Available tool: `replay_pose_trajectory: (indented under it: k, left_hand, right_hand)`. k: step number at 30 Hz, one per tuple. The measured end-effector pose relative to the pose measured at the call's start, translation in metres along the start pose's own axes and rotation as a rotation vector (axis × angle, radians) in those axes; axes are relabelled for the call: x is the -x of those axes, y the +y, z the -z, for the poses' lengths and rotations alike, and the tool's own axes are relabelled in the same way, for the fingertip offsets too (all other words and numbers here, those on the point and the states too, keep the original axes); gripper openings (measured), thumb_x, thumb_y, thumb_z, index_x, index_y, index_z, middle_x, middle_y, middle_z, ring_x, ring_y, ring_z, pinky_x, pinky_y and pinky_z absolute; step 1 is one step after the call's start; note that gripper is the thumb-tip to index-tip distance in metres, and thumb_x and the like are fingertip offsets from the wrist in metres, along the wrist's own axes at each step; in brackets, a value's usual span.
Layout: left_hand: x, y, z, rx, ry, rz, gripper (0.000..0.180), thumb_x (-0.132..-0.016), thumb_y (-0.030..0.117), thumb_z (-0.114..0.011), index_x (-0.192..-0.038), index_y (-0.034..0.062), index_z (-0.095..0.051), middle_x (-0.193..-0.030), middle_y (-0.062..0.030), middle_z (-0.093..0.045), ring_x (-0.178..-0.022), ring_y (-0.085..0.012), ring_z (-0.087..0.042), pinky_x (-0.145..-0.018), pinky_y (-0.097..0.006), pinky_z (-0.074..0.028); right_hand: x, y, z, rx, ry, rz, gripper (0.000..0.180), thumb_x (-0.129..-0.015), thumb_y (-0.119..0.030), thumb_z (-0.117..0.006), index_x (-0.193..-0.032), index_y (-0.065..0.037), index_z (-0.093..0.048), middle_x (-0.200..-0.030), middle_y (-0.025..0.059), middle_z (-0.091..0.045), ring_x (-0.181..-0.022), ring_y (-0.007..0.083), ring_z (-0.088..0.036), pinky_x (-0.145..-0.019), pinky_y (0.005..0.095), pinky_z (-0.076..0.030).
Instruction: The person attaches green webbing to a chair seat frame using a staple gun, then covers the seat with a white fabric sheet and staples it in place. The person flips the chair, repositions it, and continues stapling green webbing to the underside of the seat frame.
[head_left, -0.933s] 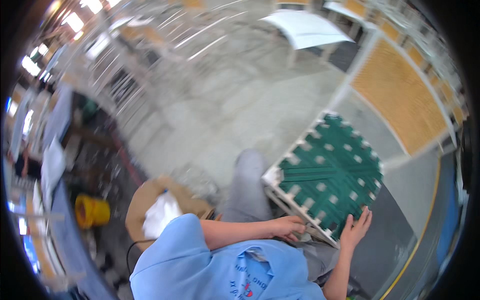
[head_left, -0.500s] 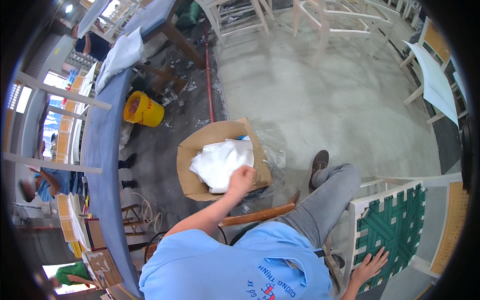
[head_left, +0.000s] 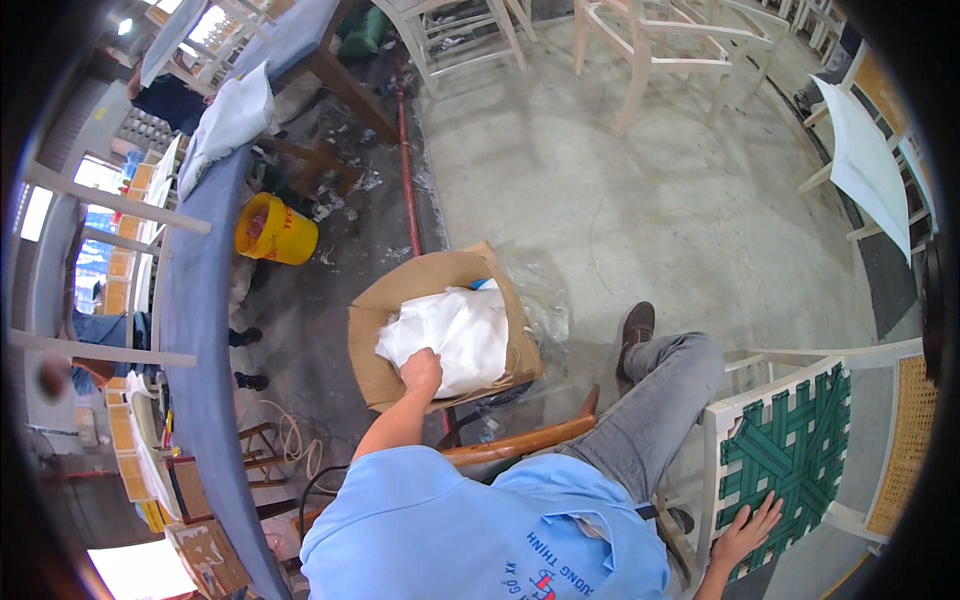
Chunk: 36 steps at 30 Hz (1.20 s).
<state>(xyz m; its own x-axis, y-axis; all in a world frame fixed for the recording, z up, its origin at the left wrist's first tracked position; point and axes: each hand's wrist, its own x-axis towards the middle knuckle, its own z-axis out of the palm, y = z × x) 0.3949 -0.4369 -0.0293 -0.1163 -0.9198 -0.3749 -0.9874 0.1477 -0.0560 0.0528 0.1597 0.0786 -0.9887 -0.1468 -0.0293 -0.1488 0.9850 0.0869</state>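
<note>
Flanking the cardboard box (head_left: 370, 335) are blue table (head_left: 200, 340) and grey floor (head_left: 660, 230).

The left hand (head_left: 422, 372) is curled, its forearm (head_left: 389, 424) stretched forward; the right hand (head_left: 744, 536) spreads flat, palm down.

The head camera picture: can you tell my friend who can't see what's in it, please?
A person has a curled left hand on white material in a cardboard box. Their right hand is spread on green webbing across a white frame. A yellow bucket is beside a blue table.
</note>
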Motion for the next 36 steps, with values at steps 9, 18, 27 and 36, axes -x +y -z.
replay_pose_trajectory:
  k: [9,18,27,36]
  left_hand:
    - [0.016,-0.015,0.047,0.084,0.372,-0.157,0.034,-0.105,0.029,-0.054,-0.089,0.0031,-0.069,-0.089,-0.0222,-0.074,-0.086,-0.0417,-0.073,-0.078,-0.054,-0.055]
    - [0.036,0.122,0.247,0.950,0.319,-0.657,0.031,-0.106,0.025,-0.064,-0.087,-0.0005,-0.064,-0.072,-0.0030,-0.059,-0.070,-0.0096,-0.053,-0.064,-0.032,-0.046]
    - [0.180,0.279,0.327,1.417,-0.335,-1.142,0.015,-0.110,0.021,-0.058,-0.107,0.0063,-0.062,-0.091,0.0057,-0.061,-0.081,-0.0031,-0.053,-0.072,-0.023,-0.044]
    - [0.233,0.285,0.309,1.494,-0.688,-1.162,0.012,-0.111,0.019,-0.055,-0.108,0.0086,-0.060,-0.095,0.0030,-0.067,-0.081,-0.0042,-0.061,-0.074,-0.023,-0.052]
  right_hand:
    - [0.002,0.007,-0.007,0.001,0.032,0.000,0.060,-0.111,-0.049,-0.040,-0.164,-0.022,-0.040,-0.174,0.0069,-0.027,-0.161,0.0391,-0.020,-0.122,0.0697,-0.018]
    - [-0.003,0.008,0.011,-0.263,0.020,-0.010,0.054,-0.104,-0.031,-0.060,-0.153,-0.010,-0.053,-0.168,0.0187,-0.035,-0.155,0.0418,-0.032,-0.122,0.0589,-0.028]
    - [-0.036,-0.138,0.085,-1.591,-0.310,0.235,0.041,-0.110,-0.029,-0.057,-0.139,-0.001,-0.064,-0.133,0.0120,-0.070,-0.123,0.0213,-0.063,-0.105,0.0363,-0.049]
    - [-0.115,-0.171,0.094,-1.970,-0.691,0.100,0.085,-0.104,-0.066,-0.051,-0.162,-0.006,-0.037,-0.162,0.0142,-0.045,-0.145,0.0256,-0.044,-0.117,0.0502,-0.034]
